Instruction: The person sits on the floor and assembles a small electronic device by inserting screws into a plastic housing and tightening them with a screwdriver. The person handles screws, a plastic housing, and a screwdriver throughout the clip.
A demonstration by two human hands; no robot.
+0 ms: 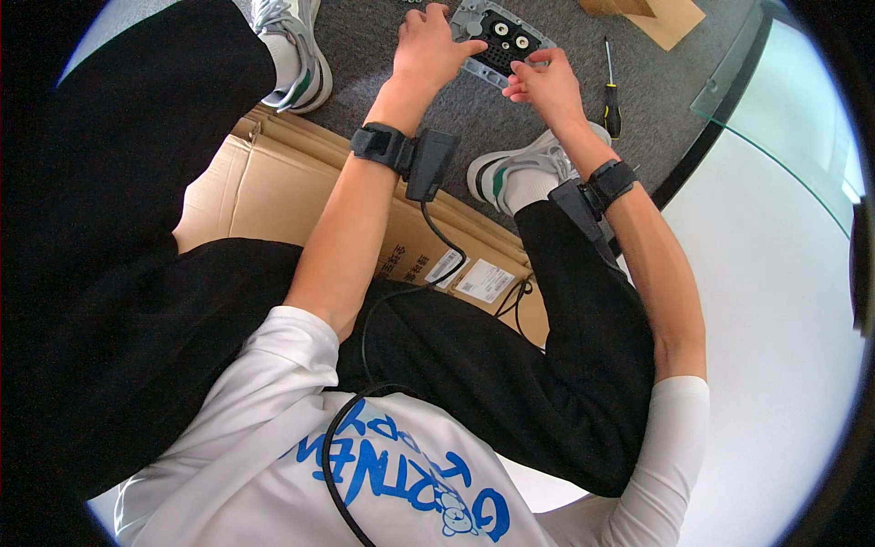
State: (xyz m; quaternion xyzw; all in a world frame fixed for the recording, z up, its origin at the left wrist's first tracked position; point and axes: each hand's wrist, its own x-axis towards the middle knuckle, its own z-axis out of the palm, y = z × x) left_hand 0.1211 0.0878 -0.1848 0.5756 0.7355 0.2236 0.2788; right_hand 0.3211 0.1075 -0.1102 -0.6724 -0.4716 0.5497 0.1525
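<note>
Okay so from where I'm standing, the left hand [430, 44] is spread with its thumb stuck out over the near-left end of a grey metal unit with a black plate [499, 56] that lies on the carpet [360, 50] between the person's feet. The right hand [550, 87] is at the opposite end, fingers curled and thumb close to them — could be a pinch on something tiny, could be nothing, I honestly can't tell. How far along? My guess is partway: the black plate sits in the grey frame with two pale round discs [521, 42] exposed on it, and nothing covers that face. Whether it's coming apart or going together, no clue, so I can't say what's left either. The yellow-and-black screwdriver [612, 102] lies off to the right, in neither hand. Farther out there's a sneaker on either side, flat cardboard [287, 169] by the legs, another brown piece [673, 20] up top, and a boxy black gadget strapped to each wrist. Hard-to-see stuff: the fingers hide bits of the unit's edges, a few small bits [412, 2] beyond the left hand are cut off by the frame, and the glassy panel on the right is all glare.
</note>
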